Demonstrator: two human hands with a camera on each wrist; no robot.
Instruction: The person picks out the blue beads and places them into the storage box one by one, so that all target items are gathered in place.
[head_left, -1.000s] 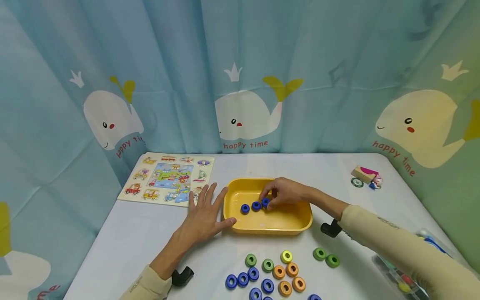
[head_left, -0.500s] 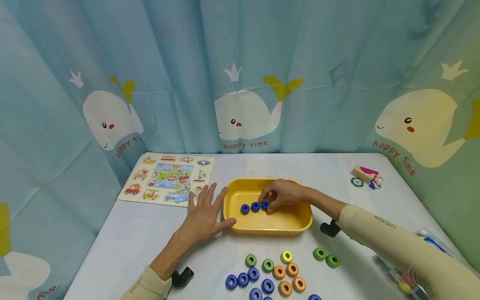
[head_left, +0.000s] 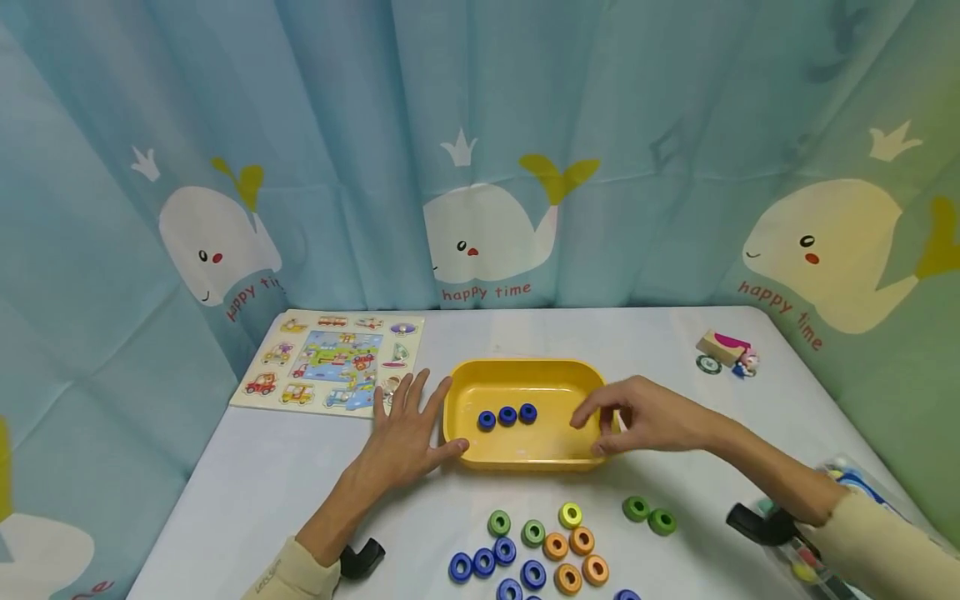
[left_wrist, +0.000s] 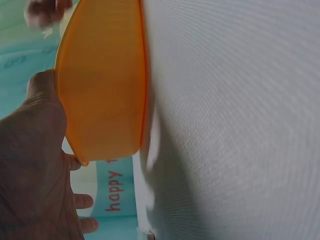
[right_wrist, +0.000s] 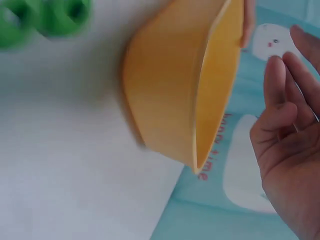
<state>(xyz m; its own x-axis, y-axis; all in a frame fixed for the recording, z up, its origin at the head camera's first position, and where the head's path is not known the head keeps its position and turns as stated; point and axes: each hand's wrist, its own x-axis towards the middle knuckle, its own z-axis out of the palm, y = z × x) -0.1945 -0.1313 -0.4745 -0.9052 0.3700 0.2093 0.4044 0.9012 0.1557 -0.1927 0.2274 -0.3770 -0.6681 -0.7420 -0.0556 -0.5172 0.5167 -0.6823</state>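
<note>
At left a puzzle board lies by the left hand, whose fingers are spread apart, the thumb touching the left rim of the yellow tray. Inside the tray three blue rings sit in a row left of centre, and over its right end hangs the right hand, thumb and bent fingertips apart, with two green rings on the white table nearer the person

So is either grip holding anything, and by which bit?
Nothing is held. The right grip is empty by the right end of the yellow tray; the left grip is spread and only touches its left rim.
</note>
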